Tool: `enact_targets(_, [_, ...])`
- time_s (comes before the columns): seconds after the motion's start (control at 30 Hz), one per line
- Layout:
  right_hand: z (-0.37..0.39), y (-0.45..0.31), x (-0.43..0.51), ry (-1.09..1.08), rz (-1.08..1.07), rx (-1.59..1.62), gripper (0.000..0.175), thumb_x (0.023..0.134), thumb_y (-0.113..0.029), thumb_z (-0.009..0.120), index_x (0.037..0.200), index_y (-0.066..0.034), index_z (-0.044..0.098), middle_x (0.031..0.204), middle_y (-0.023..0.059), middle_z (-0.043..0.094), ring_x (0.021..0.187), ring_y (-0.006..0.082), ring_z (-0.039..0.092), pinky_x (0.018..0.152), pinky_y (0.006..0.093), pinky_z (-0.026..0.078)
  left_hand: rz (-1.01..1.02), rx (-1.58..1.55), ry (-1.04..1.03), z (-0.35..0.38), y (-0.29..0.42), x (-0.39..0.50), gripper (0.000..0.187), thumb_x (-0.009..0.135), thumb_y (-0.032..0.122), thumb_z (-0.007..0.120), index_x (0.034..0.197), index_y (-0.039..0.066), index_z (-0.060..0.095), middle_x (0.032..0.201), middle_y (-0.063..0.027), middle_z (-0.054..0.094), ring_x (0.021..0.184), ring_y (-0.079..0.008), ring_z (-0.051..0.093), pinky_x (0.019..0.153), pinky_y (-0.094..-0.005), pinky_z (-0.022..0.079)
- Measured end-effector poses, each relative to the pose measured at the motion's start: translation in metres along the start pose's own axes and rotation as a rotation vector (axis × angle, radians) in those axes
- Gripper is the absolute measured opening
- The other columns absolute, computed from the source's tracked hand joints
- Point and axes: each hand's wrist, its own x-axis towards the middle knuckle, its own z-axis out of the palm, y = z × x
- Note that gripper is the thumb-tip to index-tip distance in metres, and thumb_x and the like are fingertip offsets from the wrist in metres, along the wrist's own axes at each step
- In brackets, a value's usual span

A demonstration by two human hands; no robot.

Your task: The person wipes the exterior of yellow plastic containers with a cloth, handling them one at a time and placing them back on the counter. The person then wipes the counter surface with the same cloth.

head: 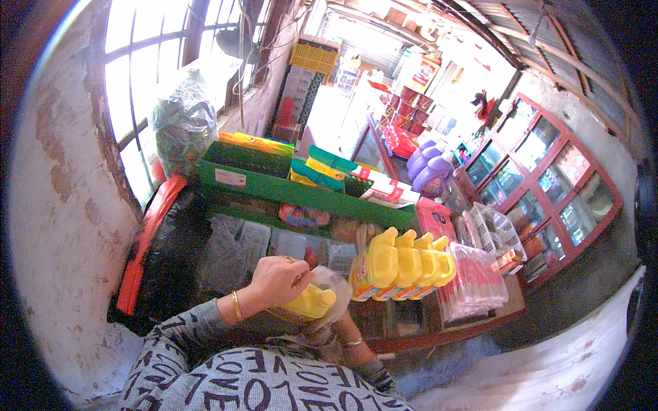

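A yellow plastic jug point(308, 302) with a yellow cap is close to my body, low in the middle of the view. My left hand point(281, 277) is curled over its handle end, fingers bent around it. A clear plastic bag point(336, 293) lies along the jug's right side. My right hand is hidden behind the bag and jug; only the forearm with a bangle shows, so its grip cannot be seen. Just to the right stand several similar yellow jugs point(383, 262) in a row, upright on the counter.
Behind the jugs runs a long green rack point(247, 180) holding packets. Stacked plastic packs point(478, 282) and a white basket point(493, 226) are at the right, near purple bottles point(429, 169) and a glass-fronted cabinet point(545, 180). A peeling wall point(67, 205) bounds the left, beside a filled plastic bag point(185, 123).
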Motion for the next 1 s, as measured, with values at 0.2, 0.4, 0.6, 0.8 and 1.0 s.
enact_targets(0.2, [0.025,-0.021,-0.027,-0.012,0.064,-0.021,0.050,0.079,-0.020,0.069,0.125,-0.0075,0.056,0.117,0.0088,0.061,0.100,0.0225,0.062,0.088,0.0334,0.050,-0.093,-0.119,0.356,0.017,-0.017,-0.004,0.012,0.084,0.018,0.062,0.078,0.008,0.059,0.077,-0.0108,0.061,0.077,-0.0338,0.061,0.067,-0.0433,0.049])
enact_targets(0.4, [0.030,-0.071,-0.009,0.083,-0.088,-0.127,0.055,0.082,-0.019,0.068,0.133,-0.0061,0.051,0.125,0.0090,0.060,0.106,0.0203,0.061,0.091,0.0330,0.050,-0.372,-0.478,0.299,0.040,-0.029,-0.021,0.026,0.087,0.019,0.062,0.108,0.005,0.057,0.106,-0.0165,0.059,0.102,-0.0338,0.058,0.087,-0.0397,0.047])
enact_targets(0.6, [0.031,-0.076,0.042,0.127,-0.143,0.235,0.049,0.081,-0.012,0.069,0.128,-0.0071,0.055,0.122,0.0058,0.061,0.108,0.0156,0.058,0.093,0.0296,0.048,-0.442,-0.993,0.276,0.050,-0.037,-0.031,0.049,0.092,0.024,0.061,0.132,0.003,0.043,0.126,-0.0136,0.054,0.117,-0.0230,0.053,0.100,-0.0343,0.042])
enact_targets(0.8, [0.055,0.024,0.062,0.047,-0.008,-0.605,0.029,0.087,-0.026,0.063,0.110,-0.0096,0.061,0.104,0.0095,0.063,0.092,0.0285,0.062,0.078,0.0385,0.050,-0.531,-0.926,0.348,0.052,-0.038,-0.041,0.050,0.089,0.020,0.062,0.132,0.002,0.044,0.126,-0.0138,0.053,0.117,-0.0234,0.051,0.100,-0.0335,0.041])
enact_targets(1.0, [0.079,0.073,0.019,0.186,0.223,0.333,0.032,0.083,-0.030,0.065,0.107,-0.0084,0.061,0.100,0.0123,0.062,0.088,0.0322,0.061,0.075,0.0410,0.049,-0.531,-0.943,0.330,0.059,-0.041,-0.039,0.032,0.087,0.021,0.065,0.113,0.004,0.057,0.116,-0.0127,0.057,0.107,-0.0241,0.056,0.093,-0.0336,0.045])
